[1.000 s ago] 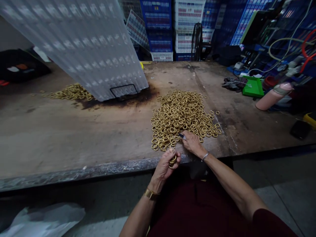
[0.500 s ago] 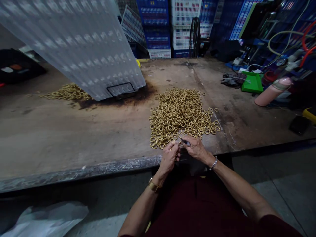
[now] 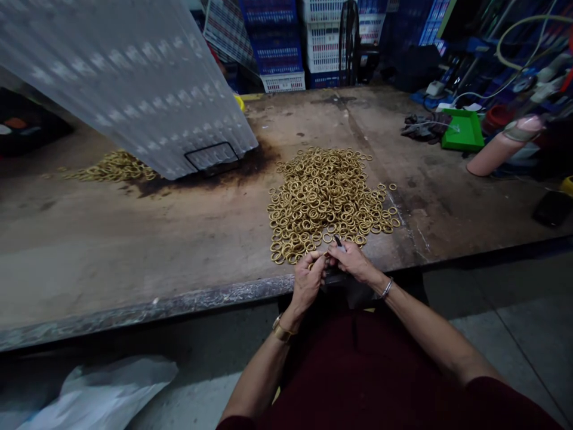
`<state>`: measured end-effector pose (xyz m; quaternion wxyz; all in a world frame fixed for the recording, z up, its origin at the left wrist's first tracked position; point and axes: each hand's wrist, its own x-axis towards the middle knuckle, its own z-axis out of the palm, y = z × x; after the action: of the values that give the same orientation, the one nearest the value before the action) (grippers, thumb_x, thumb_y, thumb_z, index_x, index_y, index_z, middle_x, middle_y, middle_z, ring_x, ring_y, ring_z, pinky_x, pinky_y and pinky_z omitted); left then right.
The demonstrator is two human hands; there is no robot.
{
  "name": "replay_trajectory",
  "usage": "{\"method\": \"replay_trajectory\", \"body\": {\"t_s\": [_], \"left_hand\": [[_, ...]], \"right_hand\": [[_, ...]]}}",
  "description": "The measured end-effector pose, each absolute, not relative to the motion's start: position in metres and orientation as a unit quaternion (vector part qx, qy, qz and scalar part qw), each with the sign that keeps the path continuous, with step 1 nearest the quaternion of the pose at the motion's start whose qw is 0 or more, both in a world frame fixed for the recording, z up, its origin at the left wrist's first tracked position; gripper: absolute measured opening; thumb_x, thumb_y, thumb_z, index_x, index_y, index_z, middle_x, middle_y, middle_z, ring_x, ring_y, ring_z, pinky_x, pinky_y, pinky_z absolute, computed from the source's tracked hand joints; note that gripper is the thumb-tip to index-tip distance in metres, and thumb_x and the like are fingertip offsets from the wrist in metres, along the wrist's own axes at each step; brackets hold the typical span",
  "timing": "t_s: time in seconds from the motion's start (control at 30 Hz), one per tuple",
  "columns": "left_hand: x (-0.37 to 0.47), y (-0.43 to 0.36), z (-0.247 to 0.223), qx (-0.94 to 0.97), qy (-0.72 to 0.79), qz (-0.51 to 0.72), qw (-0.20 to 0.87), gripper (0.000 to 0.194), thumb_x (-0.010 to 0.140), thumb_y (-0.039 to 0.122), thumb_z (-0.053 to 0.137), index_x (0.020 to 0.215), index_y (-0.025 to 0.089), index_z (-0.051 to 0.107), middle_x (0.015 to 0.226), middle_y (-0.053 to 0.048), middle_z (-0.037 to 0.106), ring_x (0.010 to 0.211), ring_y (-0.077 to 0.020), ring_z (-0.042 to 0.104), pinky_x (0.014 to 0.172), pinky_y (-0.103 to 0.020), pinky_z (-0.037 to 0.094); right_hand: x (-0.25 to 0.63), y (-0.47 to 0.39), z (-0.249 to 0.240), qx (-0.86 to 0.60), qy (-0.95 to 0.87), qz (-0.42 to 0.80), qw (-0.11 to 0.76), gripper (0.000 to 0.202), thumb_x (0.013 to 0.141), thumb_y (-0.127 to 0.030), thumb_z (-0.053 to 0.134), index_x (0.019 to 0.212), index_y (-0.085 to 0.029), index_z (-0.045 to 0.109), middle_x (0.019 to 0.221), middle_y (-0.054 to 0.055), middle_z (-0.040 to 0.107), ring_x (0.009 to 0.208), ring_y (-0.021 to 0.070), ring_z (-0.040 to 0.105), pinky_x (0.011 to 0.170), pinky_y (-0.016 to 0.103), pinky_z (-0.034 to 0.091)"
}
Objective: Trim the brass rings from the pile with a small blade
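A big pile of brass rings [image 3: 326, 200] lies on the worn table [image 3: 134, 251] in front of me. My left hand [image 3: 308, 279] is closed around some brass rings at the table's near edge, just below the pile. My right hand [image 3: 353, 261] grips a small dark tool [image 3: 338, 240] whose tip points up toward the pile. The two hands touch at the fingertips.
A second, smaller heap of rings [image 3: 110, 168] lies at the left, beside a slanted corrugated plastic sheet [image 3: 129, 83]. A green tray [image 3: 463, 131], gloves [image 3: 423, 126] and a pink bottle [image 3: 504, 146] sit at the right. Stacked crates [image 3: 304, 42] stand behind. A white bag [image 3: 102, 394] lies on the floor.
My left hand rose from below the table edge to meet my right hand, which drew back from the pile. The view has tilted down a little.
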<state>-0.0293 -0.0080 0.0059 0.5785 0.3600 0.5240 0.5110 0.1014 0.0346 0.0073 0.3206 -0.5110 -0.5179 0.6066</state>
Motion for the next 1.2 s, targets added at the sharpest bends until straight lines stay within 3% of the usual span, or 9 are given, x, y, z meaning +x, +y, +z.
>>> {"method": "replay_trajectory", "body": {"t_s": [0.27,0.47,0.57,0.83,1.07,1.2], "left_hand": [[-0.03,-0.009,0.01,0.316,0.465,0.479,0.674,0.033,0.071,0.046,0.067,0.077,0.016,0.054,0.06,0.004,0.052,0.043,-0.0042,0.044,0.037,-0.015,0.033],[-0.03,-0.011,0.014,0.287,0.444,0.485,0.697,0.035,0.067,0.045,0.071,0.077,0.016,0.054,0.058,0.005,0.051,0.042,-0.0041,0.043,0.036,-0.015,0.031],[-0.03,-0.011,0.014,0.273,0.436,0.485,0.707,0.034,0.067,0.043,0.071,0.077,0.016,0.054,0.057,0.005,0.051,0.042,-0.0042,0.043,0.037,-0.015,0.031],[-0.03,-0.01,0.008,0.292,0.483,0.499,0.657,0.036,0.067,0.047,0.07,0.078,0.016,0.055,0.059,0.004,0.052,0.043,-0.0042,0.044,0.038,-0.015,0.033],[-0.034,-0.019,0.011,0.329,0.5,0.493,0.632,0.034,0.072,0.047,0.066,0.077,0.016,0.055,0.059,0.004,0.053,0.043,-0.0043,0.045,0.038,-0.015,0.034],[-0.037,-0.027,0.02,0.29,0.441,0.48,0.701,0.033,0.07,0.044,0.069,0.081,0.016,0.056,0.059,0.004,0.053,0.042,-0.0045,0.044,0.037,-0.015,0.033]], "right_hand": [[0.1,0.035,0.015,-0.537,-0.6,0.486,0.341,0.023,0.07,-0.04,0.054,0.067,-0.018,0.054,0.052,-0.007,0.043,0.05,0.0066,0.037,0.05,0.018,0.031],[0.101,0.036,0.01,-0.509,-0.572,0.542,0.347,0.022,0.073,-0.038,0.05,0.073,-0.017,0.056,0.06,-0.003,0.056,0.052,0.0082,0.046,0.053,0.019,0.037],[0.104,0.037,0.004,-0.539,-0.59,0.497,0.338,0.017,0.074,-0.032,0.049,0.07,-0.017,0.055,0.058,-0.003,0.055,0.052,0.0087,0.046,0.053,0.02,0.037],[0.112,0.02,0.004,-0.513,-0.807,0.247,0.156,0.017,0.081,-0.02,0.045,0.083,-0.018,0.061,0.075,0.003,0.064,0.067,0.0133,0.055,0.062,0.022,0.033],[0.108,0.024,0.015,-0.559,-0.808,0.185,0.014,0.026,0.083,-0.017,0.041,0.102,-0.018,0.059,0.088,0.008,0.068,0.08,0.0177,0.061,0.065,0.025,0.035],[0.11,0.035,0.015,-0.602,-0.783,0.152,0.015,0.03,0.084,-0.02,0.041,0.109,-0.019,0.056,0.099,0.009,0.067,0.087,0.0186,0.061,0.07,0.025,0.037]]}}
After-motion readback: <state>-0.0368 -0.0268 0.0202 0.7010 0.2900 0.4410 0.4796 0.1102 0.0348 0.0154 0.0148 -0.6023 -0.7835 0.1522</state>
